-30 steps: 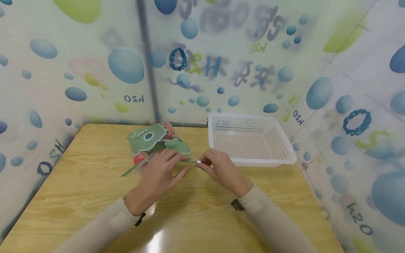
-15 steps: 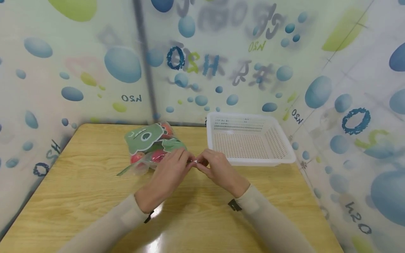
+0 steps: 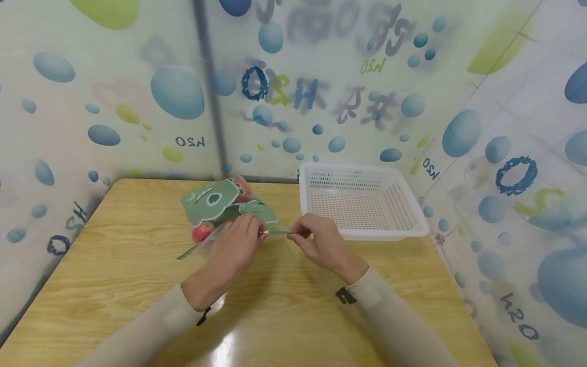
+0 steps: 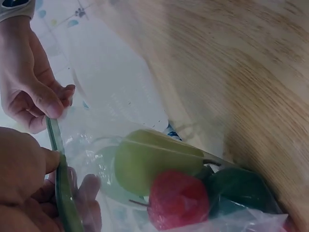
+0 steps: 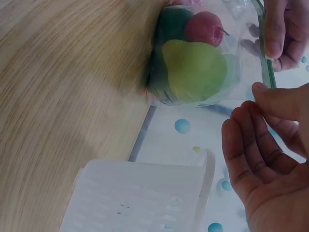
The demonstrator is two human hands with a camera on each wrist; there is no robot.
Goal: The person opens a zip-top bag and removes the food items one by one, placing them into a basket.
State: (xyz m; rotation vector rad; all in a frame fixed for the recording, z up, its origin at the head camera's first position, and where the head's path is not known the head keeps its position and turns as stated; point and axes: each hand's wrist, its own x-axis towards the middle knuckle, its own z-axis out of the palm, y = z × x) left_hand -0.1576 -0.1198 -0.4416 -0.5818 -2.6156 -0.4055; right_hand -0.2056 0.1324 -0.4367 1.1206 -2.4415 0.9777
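A clear zip bag (image 3: 206,202) with a green cartoon print lies toward the back of the table, its green-edged mouth facing me. Through the plastic in the left wrist view I see a green pear (image 4: 145,164), a red apple-like fruit (image 4: 178,198) and something dark green (image 4: 241,191). My left hand (image 3: 236,244) pinches the zip edge, at a small white slider (image 3: 265,232). At the right end of that edge, the thumb and fingertips of my right hand (image 3: 323,244) pinch the corner. The zip strip (image 3: 279,232) is stretched between both hands.
A white perforated plastic basket (image 3: 362,234) stands just beyond my right hand, at the back right of the wooden table (image 3: 275,316). Behind the table rises a wall (image 3: 293,122) patterned with bubbles and letters.
My left hand moved right to meet the right hand, then back left. The white slider, first at the right fingertips, is now at the left fingers.
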